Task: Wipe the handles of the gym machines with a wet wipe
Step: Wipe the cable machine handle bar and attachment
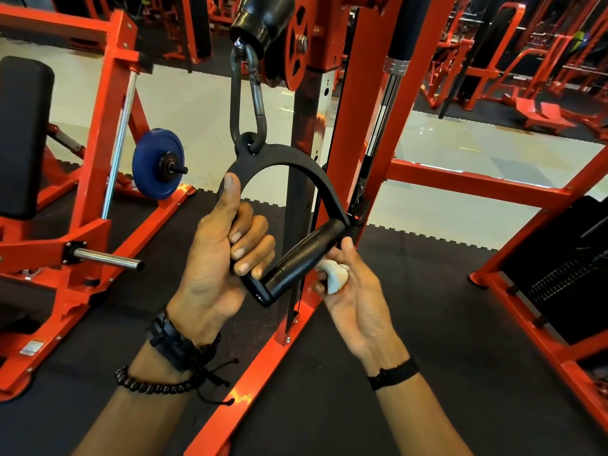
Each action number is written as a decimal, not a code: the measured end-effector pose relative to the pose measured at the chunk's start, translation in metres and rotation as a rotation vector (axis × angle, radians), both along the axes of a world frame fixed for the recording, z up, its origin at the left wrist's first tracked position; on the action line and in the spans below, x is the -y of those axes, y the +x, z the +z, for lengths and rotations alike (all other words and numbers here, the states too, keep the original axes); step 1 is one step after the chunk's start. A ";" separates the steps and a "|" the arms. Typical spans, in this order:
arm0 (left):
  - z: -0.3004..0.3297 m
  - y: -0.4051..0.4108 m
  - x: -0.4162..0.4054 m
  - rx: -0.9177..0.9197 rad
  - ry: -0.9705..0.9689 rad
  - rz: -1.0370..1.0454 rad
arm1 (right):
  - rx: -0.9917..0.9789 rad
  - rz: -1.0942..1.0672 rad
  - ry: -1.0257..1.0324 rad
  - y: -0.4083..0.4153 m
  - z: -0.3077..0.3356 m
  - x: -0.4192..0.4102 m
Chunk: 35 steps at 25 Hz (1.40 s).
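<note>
One black stirrup handle (304,255) hangs from a carabiner (245,97) on the red cable machine (358,103), its grip bar tilted, right end higher. The left hand (220,258) grips the handle's left strap, fingers curled round it, thumb up along the metal. The right hand (348,284) pinches a bunched white wet wipe (334,274) just under the bar (fingertip touching the bar's upper end). A blue weight plate (157,163) sits on the machine to the left.

The left hand (220,258) is gripping the handle (296,255), fingers (250,245) curled, thumb pointing up. The right hand (352,287), palm up, is pinching a wet wipe (335,274) against it.
</note>
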State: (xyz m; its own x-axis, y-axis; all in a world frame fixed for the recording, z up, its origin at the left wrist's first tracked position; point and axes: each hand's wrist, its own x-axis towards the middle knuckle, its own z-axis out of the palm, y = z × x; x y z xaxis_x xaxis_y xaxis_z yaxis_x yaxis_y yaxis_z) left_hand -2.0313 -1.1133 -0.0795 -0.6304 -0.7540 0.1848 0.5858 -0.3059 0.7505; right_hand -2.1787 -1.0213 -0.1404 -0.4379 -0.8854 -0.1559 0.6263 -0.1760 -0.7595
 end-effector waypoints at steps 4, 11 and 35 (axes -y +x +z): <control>-0.002 0.001 0.003 0.000 -0.005 0.000 | -0.377 -0.414 0.067 -0.026 0.003 -0.011; -0.003 -0.004 -0.001 0.025 -0.033 0.004 | -1.589 -0.477 -0.030 -0.037 0.035 0.008; -0.003 -0.009 -0.004 -0.022 0.017 0.007 | -1.164 -0.760 -0.053 -0.019 0.001 0.019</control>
